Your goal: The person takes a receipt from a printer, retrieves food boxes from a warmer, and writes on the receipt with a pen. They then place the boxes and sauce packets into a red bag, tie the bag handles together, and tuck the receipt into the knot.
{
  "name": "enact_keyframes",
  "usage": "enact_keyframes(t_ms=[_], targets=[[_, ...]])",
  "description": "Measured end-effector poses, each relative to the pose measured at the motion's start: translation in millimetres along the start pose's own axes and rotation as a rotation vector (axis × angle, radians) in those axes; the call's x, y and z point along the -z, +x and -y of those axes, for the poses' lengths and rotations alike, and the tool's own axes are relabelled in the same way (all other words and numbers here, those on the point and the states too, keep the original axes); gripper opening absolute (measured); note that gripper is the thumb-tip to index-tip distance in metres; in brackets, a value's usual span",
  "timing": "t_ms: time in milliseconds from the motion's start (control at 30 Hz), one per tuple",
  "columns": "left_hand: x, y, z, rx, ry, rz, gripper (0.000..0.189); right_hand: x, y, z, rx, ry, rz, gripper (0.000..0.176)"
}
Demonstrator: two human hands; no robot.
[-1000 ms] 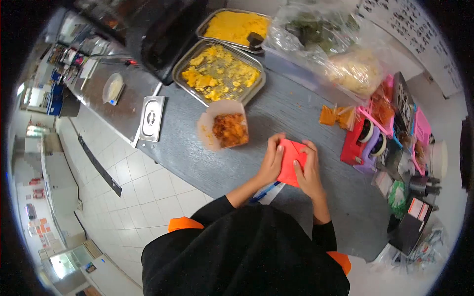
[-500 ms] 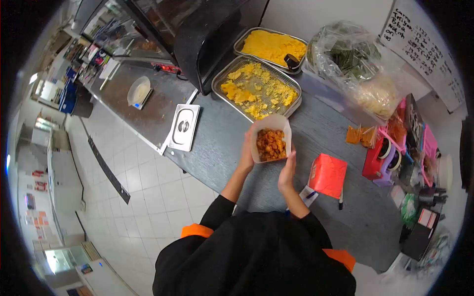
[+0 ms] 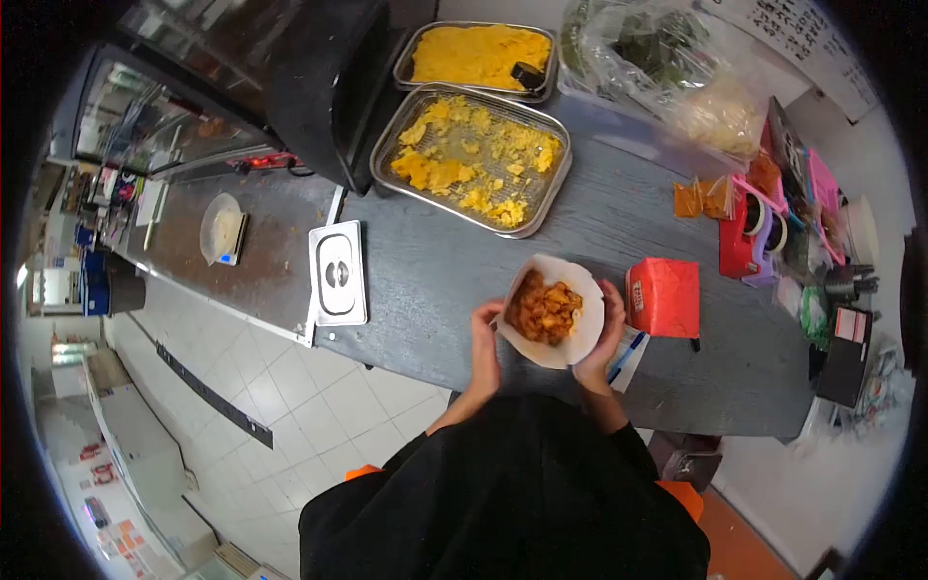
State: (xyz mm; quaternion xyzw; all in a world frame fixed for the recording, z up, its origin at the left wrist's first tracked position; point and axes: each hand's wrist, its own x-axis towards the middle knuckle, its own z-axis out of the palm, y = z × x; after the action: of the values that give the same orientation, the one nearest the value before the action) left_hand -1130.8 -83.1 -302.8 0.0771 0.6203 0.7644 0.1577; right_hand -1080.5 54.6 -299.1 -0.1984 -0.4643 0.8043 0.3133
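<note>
Closest to the body, the left hand [image 3: 484, 335] and the right hand [image 3: 605, 336] hold a white paper box [image 3: 572, 338] between them. The left fingers press flat on its left wall and the right fingers curl around its right wall. The box is open and has orange-brown fried pieces [image 3: 546, 309] inside. It is over the near edge of the grey counter [image 3: 435, 280]; I cannot tell if it rests there. Just right of it, a red carton [image 3: 664, 297] lies on the counter. To the left lies a steel lid [image 3: 336, 274]. Farther back stands a metal tray [image 3: 469, 155] with yellow crumbs, and behind it a second tray [image 3: 480, 56].
</note>
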Motion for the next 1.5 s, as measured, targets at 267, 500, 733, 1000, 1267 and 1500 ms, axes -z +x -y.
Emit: enact_keyframes(t_ms=[267,500,733,1000,1267,1500], targets=[[-6.5,58.8,-30.6,0.045,-0.130,0.486,0.038,-9.1,8.6,14.8,-0.096,-0.047,0.223,0.043],[12.1,80.0,-51.1,-0.019,0.134,0.845,0.023,15.8,27.6,20.7,0.076,-0.307,0.512,0.021],[56.4,40.6,-59.9,-0.007,0.312,0.904,0.038,3.3,-11.8,33.1,0.252,-0.752,0.307,0.012],[-13.7,12.8,-27.2,-0.115,0.317,0.191,0.047,-17.4,16.2,49.2,0.154,-0.783,0.506,0.029],[-1.5,34.0,-30.1,0.095,-0.063,0.363,0.029,-3.7,42.9,29.5,-0.035,-0.382,0.786,0.028],[-22.9,28.4,-35.5,-0.071,0.245,0.218,0.030,-19.3,35.7,34.3,0.118,-0.722,0.657,0.030]])
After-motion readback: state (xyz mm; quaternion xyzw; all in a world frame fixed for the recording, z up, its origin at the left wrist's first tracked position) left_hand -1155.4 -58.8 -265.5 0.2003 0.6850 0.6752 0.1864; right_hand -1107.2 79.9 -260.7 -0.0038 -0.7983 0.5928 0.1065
